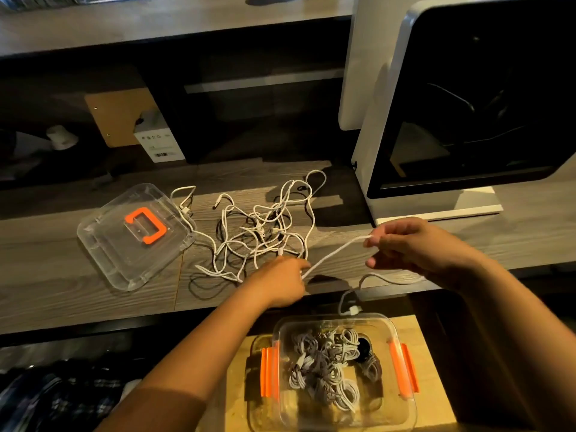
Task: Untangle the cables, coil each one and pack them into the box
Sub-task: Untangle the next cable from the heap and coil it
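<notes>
A tangle of white cables lies on the wooden desk, with a thin black cable mixed in. One white cable runs taut between my hands. My left hand pinches it low by the desk's front edge. My right hand pinches its other part higher up to the right. The cable's loose end with a white plug hangs over the desk edge. Below, a clear plastic box with orange latches holds several coiled cables.
The box's clear lid with an orange handle lies on the desk at left. A white-framed machine with a dark window stands at right. A small white carton sits at the back. The box rests on a light wooden stool.
</notes>
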`<state>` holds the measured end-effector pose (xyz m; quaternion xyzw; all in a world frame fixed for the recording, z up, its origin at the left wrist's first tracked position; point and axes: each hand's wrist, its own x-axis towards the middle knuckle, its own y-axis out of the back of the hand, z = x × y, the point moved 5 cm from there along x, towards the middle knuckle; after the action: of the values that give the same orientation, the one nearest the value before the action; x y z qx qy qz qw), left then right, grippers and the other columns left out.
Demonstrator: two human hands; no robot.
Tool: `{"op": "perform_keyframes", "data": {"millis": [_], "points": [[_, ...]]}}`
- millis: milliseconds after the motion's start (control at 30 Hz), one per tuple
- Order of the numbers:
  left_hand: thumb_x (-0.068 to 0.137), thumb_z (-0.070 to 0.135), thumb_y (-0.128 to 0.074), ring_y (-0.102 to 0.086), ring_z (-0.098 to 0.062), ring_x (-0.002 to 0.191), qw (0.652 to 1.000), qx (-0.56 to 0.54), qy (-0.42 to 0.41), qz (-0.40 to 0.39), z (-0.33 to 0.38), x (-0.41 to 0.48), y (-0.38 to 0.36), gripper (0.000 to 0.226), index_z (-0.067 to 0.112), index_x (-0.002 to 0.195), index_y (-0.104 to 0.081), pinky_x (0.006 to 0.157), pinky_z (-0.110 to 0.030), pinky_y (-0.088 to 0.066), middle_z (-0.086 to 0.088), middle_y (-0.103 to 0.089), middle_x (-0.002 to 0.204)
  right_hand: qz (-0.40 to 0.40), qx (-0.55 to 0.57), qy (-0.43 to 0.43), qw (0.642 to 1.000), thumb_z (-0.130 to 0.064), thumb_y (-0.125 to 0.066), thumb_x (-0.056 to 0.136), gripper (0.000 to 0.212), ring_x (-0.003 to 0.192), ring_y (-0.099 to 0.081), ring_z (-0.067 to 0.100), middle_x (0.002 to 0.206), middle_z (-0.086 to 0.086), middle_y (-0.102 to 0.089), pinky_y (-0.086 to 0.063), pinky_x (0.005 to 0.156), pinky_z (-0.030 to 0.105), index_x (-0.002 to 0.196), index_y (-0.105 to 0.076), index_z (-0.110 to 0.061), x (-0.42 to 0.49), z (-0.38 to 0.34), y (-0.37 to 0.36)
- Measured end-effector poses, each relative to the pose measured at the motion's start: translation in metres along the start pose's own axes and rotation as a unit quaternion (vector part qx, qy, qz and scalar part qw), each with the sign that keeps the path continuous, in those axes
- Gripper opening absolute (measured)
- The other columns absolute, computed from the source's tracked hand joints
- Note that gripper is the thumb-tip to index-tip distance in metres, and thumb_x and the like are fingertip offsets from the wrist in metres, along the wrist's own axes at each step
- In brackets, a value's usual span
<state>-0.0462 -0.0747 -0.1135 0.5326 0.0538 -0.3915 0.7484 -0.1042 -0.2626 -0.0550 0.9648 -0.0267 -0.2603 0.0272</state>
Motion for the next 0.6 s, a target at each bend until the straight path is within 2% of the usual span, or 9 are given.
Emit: {"op": "perform_keyframes", "data": {"millis": [67, 100, 200, 267, 367, 467, 533, 567, 600], "points": [[0.09, -0.005, -0.044, -0.058, -0.021, 0.09, 0.964, -0.264, -0.007, -0.045, 0.005, -0.004, 0.002, 0.044, 0.012, 0.13, -0.052, 0.069, -0.025, -0.047, -0.016, -0.059, 0.123, -0.02, 0.108, -0.005, 0.994, -0.004, -0.047, 0.093, 0.017, 0.061, -0.065, 0.017, 0.063, 0.008, -0.056, -0.058, 0.057, 0.024, 0.098, -0.063, -0.002, 0.002, 0.004, 0.003], [0.091, -0.011, -0.041, -0.058, -0.021, 0.099, 0.923, -0.383, -0.015, -0.041, 0.009, -0.007, 0.006, 0.045, 0.007, 0.132, -0.048, 0.073, -0.02, -0.048, -0.015, -0.055, 0.127, -0.02, 0.145, 0.0, 0.989, -0.004, -0.047, 0.093, 0.019, 0.056, -0.062, 0.015, 0.06, 0.006, -0.053, -0.054, 0.051, 0.021, 0.102, -0.063, -0.006, 0.004, 0.006, 0.005], [0.087, -0.015, -0.038, -0.052, -0.026, 0.121, 0.774, -0.63, -0.06, -0.018, 0.024, -0.022, 0.017, 0.046, -0.002, 0.131, -0.044, 0.092, -0.025, -0.048, -0.015, -0.052, 0.131, 0.003, 0.165, 0.025, 0.986, -0.002, -0.05, 0.09, 0.024, 0.045, -0.046, 0.008, 0.057, 0.003, -0.048, -0.038, 0.038, 0.014, 0.109, -0.06, -0.012, 0.012, 0.018, 0.004], [0.081, -0.003, -0.045, -0.055, -0.022, 0.119, 0.695, -0.713, -0.092, -0.026, 0.036, -0.03, 0.02, 0.043, 0.001, 0.123, -0.051, 0.099, -0.03, -0.045, -0.013, -0.059, 0.124, 0.016, 0.112, 0.04, 0.993, -0.003, -0.052, 0.091, 0.018, 0.04, -0.038, 0.006, 0.056, 0.002, -0.045, -0.029, 0.033, 0.014, 0.106, -0.058, -0.01, 0.019, 0.024, -0.004], [0.079, 0.012, -0.046, -0.058, -0.018, 0.115, 0.635, -0.764, -0.115, 0.016, 0.039, -0.03, 0.026, 0.038, 0.007, 0.115, -0.056, 0.106, -0.037, -0.039, -0.007, -0.067, 0.113, 0.003, 0.048, 0.064, 0.997, -0.007, -0.055, 0.091, 0.006, 0.037, -0.034, 0.005, 0.057, 0.002, -0.045, -0.025, 0.034, 0.014, 0.09, -0.061, -0.006, 0.023, 0.03, -0.022], [0.09, 0.01, -0.04, -0.067, -0.018, 0.086, 0.545, -0.827, -0.099, 0.101, 0.034, -0.022, 0.032, 0.021, 0.009, 0.097, -0.06, 0.091, -0.043, -0.047, -0.003, -0.068, 0.079, -0.037, -0.05, 0.061, 0.996, -0.012, -0.056, 0.092, 0.014, 0.043, -0.037, 0.006, 0.059, 0.0, -0.048, -0.029, 0.039, 0.015, 0.089, -0.063, 0.0, 0.019, 0.037, -0.048], [0.096, 0.007, -0.037, -0.056, -0.01, 0.057, 0.521, -0.83, -0.069, 0.187, 0.028, -0.016, 0.034, 0.021, 0.011, 0.088, -0.056, 0.065, -0.031, -0.048, 0.001, -0.053, 0.061, -0.057, -0.149, 0.068, 0.985, -0.017, -0.054, 0.094, 0.016, 0.052, -0.045, 0.006, 0.065, -0.003, -0.052, -0.038, 0.049, 0.018, 0.096, -0.065, -0.006, 0.015, 0.04, -0.07], [0.096, 0.006, -0.038, -0.048, -0.007, 0.051, 0.537, -0.805, -0.053, 0.246, 0.023, -0.012, 0.034, 0.022, 0.012, 0.086, -0.055, 0.056, -0.026, -0.043, 0.004, -0.048, 0.058, -0.053, -0.206, 0.093, 0.973, -0.019, -0.054, 0.094, 0.015, 0.061, -0.052, 0.006, 0.072, -0.004, -0.058, -0.045, 0.057, 0.022, 0.101, -0.065, -0.012, 0.013, 0.039, -0.08], [0.096, 0.006, -0.04, -0.044, -0.005, 0.049, 0.575, -0.755, -0.033, 0.313, 0.018, -0.01, 0.036, 0.022, 0.015, 0.084, -0.056, 0.052, -0.024, -0.039, 0.006, -0.046, 0.057, -0.044, -0.261, 0.122, 0.956, -0.02, -0.054, 0.094, 0.016, 0.074, -0.058, 0.008, 0.083, -0.004, -0.063, -0.05, 0.069, 0.026, 0.106, -0.065, -0.017, 0.011, 0.037, -0.089]]}}
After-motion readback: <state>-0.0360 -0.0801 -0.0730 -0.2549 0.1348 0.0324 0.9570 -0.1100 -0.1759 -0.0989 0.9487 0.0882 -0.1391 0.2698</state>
